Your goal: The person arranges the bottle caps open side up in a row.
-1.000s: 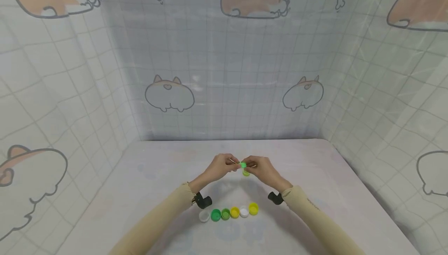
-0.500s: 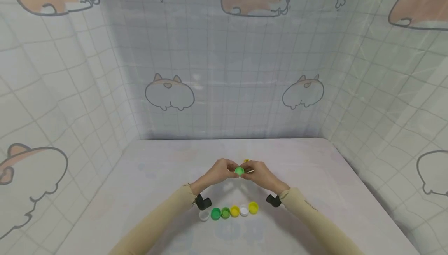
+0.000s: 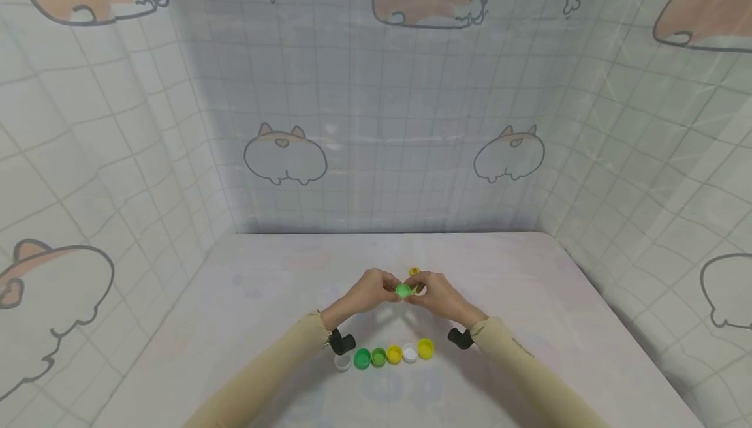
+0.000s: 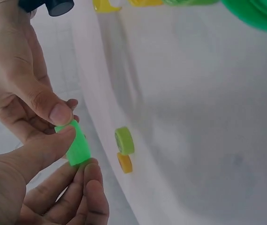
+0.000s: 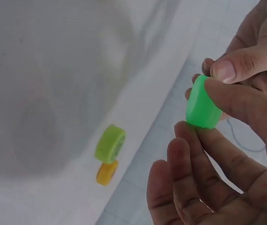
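Note:
Both hands meet around a bright green cap (image 3: 403, 290), held above the table. The left hand (image 3: 370, 291) pinches it between thumb and fingers on one side; the right hand (image 3: 440, 294) pinches the other side. In the left wrist view the green cap (image 4: 79, 146) is seen side-on, with thumbs of both hands at its upper edge. The right wrist view shows the green cap (image 5: 202, 104) with its wall tapering. Beyond the hands on the table are a lime-green cap (image 5: 110, 144) and a smaller yellow-orange cap (image 5: 107, 173), close together.
A row of caps lies nearer the body: a clear-white one (image 3: 343, 362), a dark green one (image 3: 362, 359), a lighter green one (image 3: 378, 357), a yellow one (image 3: 394, 354), a white one (image 3: 410, 353) and a larger yellow one (image 3: 425, 349). Patterned curtains surround the table (image 3: 264, 376).
Both hands have come slightly nearer the body with the green cap, which has turned in the fingers. The yellow-orange cap beyond them has come into view. The row has not moved.

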The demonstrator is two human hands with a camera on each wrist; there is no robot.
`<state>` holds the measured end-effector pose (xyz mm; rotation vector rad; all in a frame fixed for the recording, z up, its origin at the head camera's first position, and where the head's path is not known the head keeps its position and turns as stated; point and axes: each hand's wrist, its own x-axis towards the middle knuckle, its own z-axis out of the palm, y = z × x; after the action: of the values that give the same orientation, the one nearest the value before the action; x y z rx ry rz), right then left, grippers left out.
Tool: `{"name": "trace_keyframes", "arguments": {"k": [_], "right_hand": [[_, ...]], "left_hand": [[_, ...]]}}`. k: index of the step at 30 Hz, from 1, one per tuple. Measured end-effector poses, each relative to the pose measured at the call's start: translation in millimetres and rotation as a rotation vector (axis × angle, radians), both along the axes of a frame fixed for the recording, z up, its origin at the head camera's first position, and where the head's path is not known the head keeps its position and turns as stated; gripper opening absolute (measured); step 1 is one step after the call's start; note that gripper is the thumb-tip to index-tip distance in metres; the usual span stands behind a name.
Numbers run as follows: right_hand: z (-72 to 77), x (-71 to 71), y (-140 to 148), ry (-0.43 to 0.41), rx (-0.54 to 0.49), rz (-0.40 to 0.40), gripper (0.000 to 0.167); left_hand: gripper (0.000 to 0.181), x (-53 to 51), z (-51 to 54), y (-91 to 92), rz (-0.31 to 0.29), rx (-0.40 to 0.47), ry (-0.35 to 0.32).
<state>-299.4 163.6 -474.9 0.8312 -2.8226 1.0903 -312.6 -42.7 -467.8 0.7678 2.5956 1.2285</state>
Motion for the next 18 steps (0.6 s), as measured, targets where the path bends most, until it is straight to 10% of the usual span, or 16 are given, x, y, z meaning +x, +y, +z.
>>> {"name": "trace_keyframes", "arguments": {"k": [9, 18], "right_hand": [[12.7, 16.3, 21.8, 0.04, 0.042, -0.053, 0.025], [21.1, 41.6, 46.2, 0.026, 0.131, -0.063, 0.024]], "left_hand": [[0.022, 11.7, 3.9, 22.2, 0.031, -0.017, 0.044], [0.026, 35.2, 5.2, 53.7, -0.011, -0.241, 0.268]]}}
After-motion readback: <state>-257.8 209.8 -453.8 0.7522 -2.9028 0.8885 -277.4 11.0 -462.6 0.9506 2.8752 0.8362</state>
